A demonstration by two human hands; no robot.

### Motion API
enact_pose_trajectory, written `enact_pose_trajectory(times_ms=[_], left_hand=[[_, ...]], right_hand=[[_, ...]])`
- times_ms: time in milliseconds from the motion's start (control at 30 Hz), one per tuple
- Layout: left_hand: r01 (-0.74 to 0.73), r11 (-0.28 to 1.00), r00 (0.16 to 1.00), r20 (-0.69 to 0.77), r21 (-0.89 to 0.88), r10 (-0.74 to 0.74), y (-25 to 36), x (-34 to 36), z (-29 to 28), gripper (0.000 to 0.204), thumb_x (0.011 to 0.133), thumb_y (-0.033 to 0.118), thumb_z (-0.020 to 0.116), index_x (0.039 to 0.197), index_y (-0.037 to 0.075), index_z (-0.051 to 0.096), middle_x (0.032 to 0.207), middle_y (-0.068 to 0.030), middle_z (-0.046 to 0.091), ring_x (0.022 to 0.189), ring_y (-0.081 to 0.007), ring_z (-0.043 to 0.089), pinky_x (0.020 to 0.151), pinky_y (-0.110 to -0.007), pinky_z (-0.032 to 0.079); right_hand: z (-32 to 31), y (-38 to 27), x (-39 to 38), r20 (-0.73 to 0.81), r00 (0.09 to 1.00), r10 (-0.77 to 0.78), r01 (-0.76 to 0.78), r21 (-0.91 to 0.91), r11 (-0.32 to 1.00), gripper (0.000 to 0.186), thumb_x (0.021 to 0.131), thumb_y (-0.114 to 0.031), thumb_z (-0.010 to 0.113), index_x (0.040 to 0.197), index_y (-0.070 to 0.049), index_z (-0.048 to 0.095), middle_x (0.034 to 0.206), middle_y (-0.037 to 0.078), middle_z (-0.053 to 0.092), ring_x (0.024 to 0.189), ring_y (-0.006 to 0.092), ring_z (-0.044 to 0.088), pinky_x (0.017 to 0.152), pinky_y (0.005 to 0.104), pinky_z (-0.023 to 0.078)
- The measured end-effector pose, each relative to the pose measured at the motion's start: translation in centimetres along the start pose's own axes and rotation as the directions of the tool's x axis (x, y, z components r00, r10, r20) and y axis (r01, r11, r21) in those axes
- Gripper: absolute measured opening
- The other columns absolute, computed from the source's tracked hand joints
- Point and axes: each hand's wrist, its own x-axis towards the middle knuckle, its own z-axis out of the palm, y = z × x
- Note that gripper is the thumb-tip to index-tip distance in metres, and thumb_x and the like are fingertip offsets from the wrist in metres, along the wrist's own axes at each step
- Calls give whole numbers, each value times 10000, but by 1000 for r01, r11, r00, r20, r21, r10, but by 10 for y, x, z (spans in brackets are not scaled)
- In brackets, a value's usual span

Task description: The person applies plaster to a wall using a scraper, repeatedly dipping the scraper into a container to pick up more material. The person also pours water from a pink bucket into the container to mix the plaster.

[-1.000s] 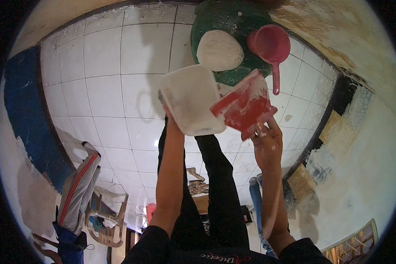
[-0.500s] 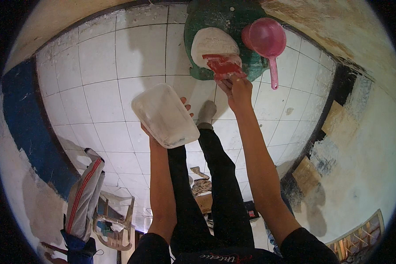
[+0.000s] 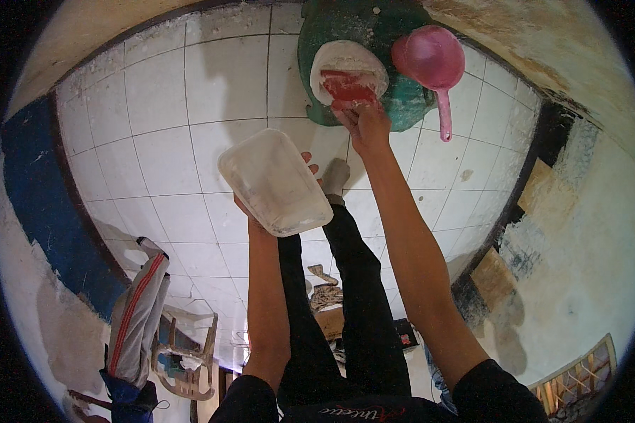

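Observation:
My left hand (image 3: pixel 245 211) holds a whitish rectangular plastic tub (image 3: pixel 274 182) from beneath, its fingers showing past the right edge. A thin white residue coats the tub. In my right hand (image 3: pixel 368 129) is a red plastic scraper (image 3: pixel 353 90), smeared with white and gripped at its near edge. Its blade reaches into a round white-coated bowl (image 3: pixel 314 79), and the scraper hides part of the inside. The bowl rests on a green plastic stool (image 3: pixel 410 114) spattered with white.
On the stool's right side lies a pink dipper (image 3: pixel 434 60), its handle jutting over the tiled floor (image 3: pixel 226 92). A plastic chair (image 3: pixel 190 359) stands at lower left, near grey cloth with red stripes (image 3: pixel 137 310). Patchy walls (image 3: pixel 578 233) flank the floor.
The scraper has moved slightly left and now reaches into the bowl, more of whose inside shows. My left hand and the tub have shifted a little to the right.

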Motion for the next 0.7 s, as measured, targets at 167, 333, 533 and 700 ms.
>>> enact_pose_trajectory(times_ms=[167,333,533,700], left_hand=[[27,999,995,97,-16,-26,0,2,-6,1098,680,752,593,1483,99,227,1426,-306,315,1257,-520,392,980,-682,361],[-12,1000,997,82,20,10,7,-9,-10,1087,692,755,575,1483,99,224,1425,-310,316,1254,-524,393,973,-690,363],[27,998,998,61,52,-30,-2,5,8,1023,742,754,498,1480,97,236,1393,-330,347,1202,-538,442,945,-677,398],[6,987,999,38,158,-12,1,1,7,1028,731,757,507,1481,107,240,1398,-334,337,1205,-537,438,945,-669,402]], right_hand=[[-8,3,35,115,993,-9,8,10,1000,329,880,31,427,1209,56,421,1095,191,573,972,310,632,858,416,580],[0,22,33,90,995,-37,54,-199,978,267,881,32,432,1146,37,461,1059,168,580,944,290,634,824,439,586],[-80,69,99,238,936,-261,353,-607,712,263,902,22,404,1157,13,467,1058,164,583,959,289,624,818,447,583],[-72,68,86,182,973,-143,214,-469,857,283,934,-28,394,1213,-7,439,1092,174,579,985,310,613,847,475,564]])
